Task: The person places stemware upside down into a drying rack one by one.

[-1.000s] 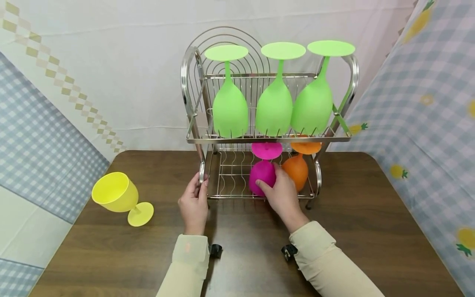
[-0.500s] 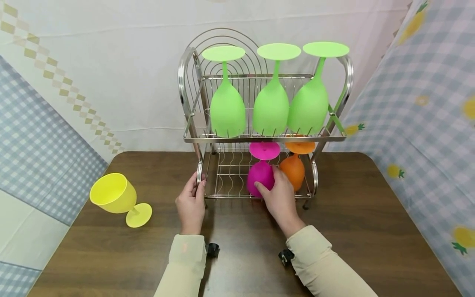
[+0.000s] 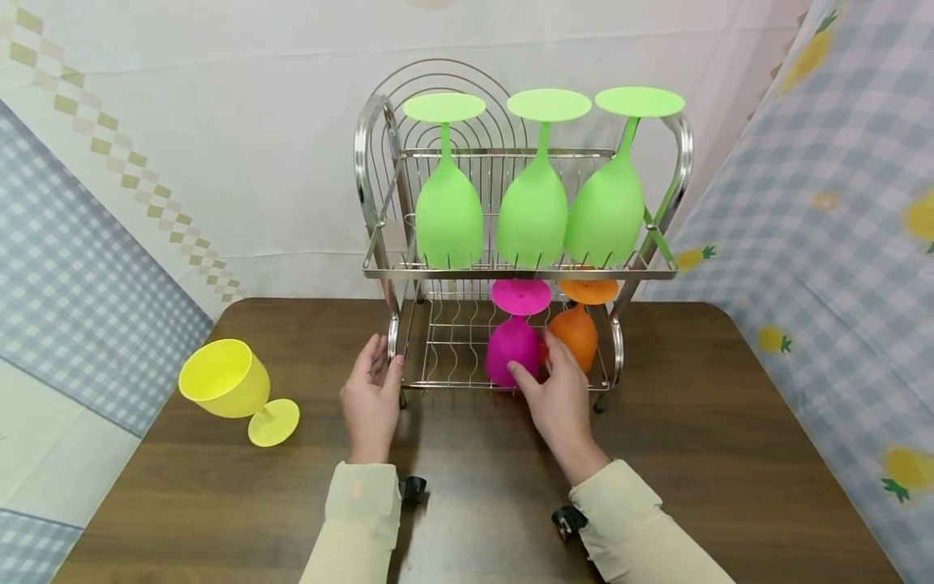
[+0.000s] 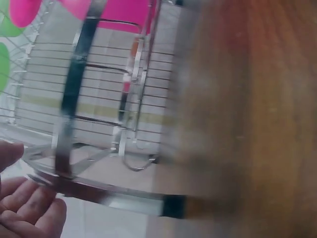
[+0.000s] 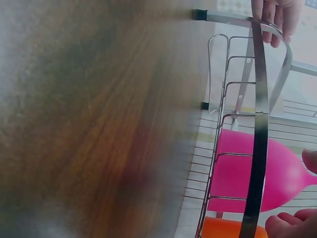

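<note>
A magenta goblet (image 3: 514,350) stands upside down on the lower tier of a metal dish rack (image 3: 452,385), left of an upside-down orange goblet (image 3: 574,331). My right hand (image 3: 562,401) is at the magenta goblet's right side, thumb in front and fingers between the two goblets, spread loosely. In the right wrist view, thumb and curled fingers (image 5: 292,223) sit either side of the goblet's stem end with a gap. My left hand (image 3: 370,405) is beside the rack's front left post, its thumb close to the metal and fingers loosely parted behind it.
Three green goblets (image 3: 533,215) stand upside down on the upper tier. A yellow goblet (image 3: 226,380) lies tilted on the wooden table (image 3: 182,495) at left. Patterned cloth (image 3: 824,268) hangs on both sides, and a white cloth (image 3: 292,162) is behind the rack.
My right thumb and fingers have loosened from the magenta goblet and shifted slightly right. My left hand has eased off the post, its fingers spreading. The goblets stay where they were.
</note>
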{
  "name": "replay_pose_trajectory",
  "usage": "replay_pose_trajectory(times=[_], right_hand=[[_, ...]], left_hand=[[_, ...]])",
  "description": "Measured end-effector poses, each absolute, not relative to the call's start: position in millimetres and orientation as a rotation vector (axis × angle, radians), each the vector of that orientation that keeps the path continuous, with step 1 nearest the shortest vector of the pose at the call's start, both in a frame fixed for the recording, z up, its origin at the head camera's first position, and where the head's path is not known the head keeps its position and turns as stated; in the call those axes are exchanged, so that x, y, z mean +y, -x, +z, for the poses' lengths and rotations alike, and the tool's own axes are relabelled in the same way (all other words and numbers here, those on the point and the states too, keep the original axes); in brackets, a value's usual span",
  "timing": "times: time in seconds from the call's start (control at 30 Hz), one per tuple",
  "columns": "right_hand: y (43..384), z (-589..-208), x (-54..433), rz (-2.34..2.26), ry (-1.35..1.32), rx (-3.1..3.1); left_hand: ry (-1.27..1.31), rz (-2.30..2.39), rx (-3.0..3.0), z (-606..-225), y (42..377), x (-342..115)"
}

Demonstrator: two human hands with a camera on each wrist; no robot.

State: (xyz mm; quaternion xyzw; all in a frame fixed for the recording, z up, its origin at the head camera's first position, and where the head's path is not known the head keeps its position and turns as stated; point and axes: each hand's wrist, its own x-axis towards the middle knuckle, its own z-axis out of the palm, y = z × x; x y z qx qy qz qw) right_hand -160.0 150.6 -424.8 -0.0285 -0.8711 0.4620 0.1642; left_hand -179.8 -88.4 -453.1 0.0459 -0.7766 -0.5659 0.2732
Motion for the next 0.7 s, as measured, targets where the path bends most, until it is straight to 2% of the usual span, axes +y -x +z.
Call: replay_pose_trajectory(times=[0.37,0.7], right_hand=[[136.5,-426.6,160.1,1.441,0.112,-2.39],[124.1,-422.1,181.8,1.54,0.169,-2.304]], left_hand=[[-0.183,-1.436,-2.138,-425.0,153.6,-105.1],[-0.069,-1.345,-1.945,-386.8,120.1,-140.7]])
